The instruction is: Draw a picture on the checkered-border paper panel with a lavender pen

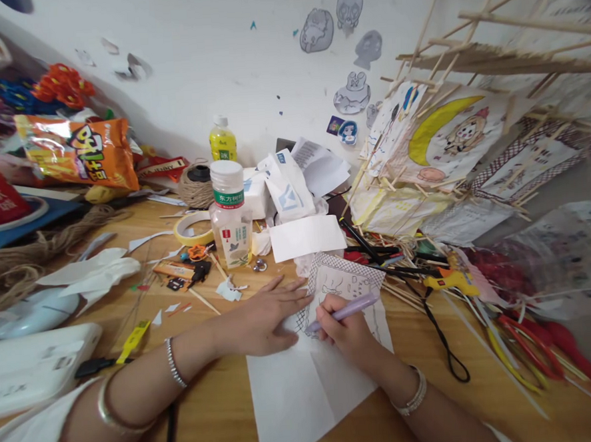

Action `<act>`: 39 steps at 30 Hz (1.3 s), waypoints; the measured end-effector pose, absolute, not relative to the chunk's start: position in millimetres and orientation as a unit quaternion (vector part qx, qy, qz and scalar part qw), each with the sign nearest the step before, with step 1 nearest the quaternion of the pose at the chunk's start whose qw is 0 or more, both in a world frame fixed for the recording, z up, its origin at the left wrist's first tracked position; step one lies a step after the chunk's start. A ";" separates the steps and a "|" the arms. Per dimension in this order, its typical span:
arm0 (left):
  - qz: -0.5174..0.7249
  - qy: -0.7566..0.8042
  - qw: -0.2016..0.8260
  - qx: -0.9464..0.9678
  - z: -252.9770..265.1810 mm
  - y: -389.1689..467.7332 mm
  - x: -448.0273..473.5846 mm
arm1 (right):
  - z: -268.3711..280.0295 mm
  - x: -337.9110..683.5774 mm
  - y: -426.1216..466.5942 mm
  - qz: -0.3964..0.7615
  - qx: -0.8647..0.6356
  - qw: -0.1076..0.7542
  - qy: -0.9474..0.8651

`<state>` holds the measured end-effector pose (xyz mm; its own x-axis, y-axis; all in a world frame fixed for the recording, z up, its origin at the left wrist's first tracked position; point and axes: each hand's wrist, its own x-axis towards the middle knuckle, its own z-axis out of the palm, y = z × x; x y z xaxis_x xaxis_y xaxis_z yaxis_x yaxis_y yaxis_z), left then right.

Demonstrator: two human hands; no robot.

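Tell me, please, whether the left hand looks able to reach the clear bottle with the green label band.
Probably yes: the left hand rests on the paper, seemingly holding nothing, and only low things, such as a torn scrap, appear to lie between it and the bottle.

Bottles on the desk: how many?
2. The clear bottle stands beside the tape roll; the yellow-green bottle is behind it, near the wall. Clutter may hide others.
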<state>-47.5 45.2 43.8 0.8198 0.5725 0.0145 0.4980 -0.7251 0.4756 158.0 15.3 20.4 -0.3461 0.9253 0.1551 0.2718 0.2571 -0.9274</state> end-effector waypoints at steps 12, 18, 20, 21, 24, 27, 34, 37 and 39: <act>0.073 0.281 0.230 0.929 44.6 44.5 -47.7 | 21.5 155.9 17.0 0.439 -0.426 0.365 -0.702; 0.077 0.281 0.228 0.929 43.7 44.9 -47.5 | 19.9 155.9 18.7 0.436 -0.432 0.372 -0.697; 0.081 0.278 0.229 0.929 44.0 44.8 -47.5 | 19.6 156.0 18.9 0.436 -0.433 0.371 -0.697; 0.082 0.278 0.230 0.929 44.0 44.7 -47.6 | 19.5 156.1 19.0 0.435 -0.434 0.369 -0.697; 0.085 0.279 0.231 0.928 43.2 44.6 -48.2 | 19.2 156.6 18.8 0.437 -0.441 0.362 -0.696; 0.082 0.280 0.231 0.928 42.2 44.8 -49.0 | 18.5 156.9 18.6 0.438 -0.447 0.364 -0.689; 0.072 0.284 0.231 0.928 47.7 43.8 -48.4 | 17.9 157.7 18.0 0.451 -0.449 0.361 -0.682; 0.067 0.286 0.232 0.927 49.4 43.5 -47.9 | 17.9 158.0 17.3 0.449 -0.450 0.364 -0.680; 0.067 0.286 0.232 0.927 49.3 43.4 -47.9 | 17.2 158.1 16.9 0.453 -0.451 0.361 -0.679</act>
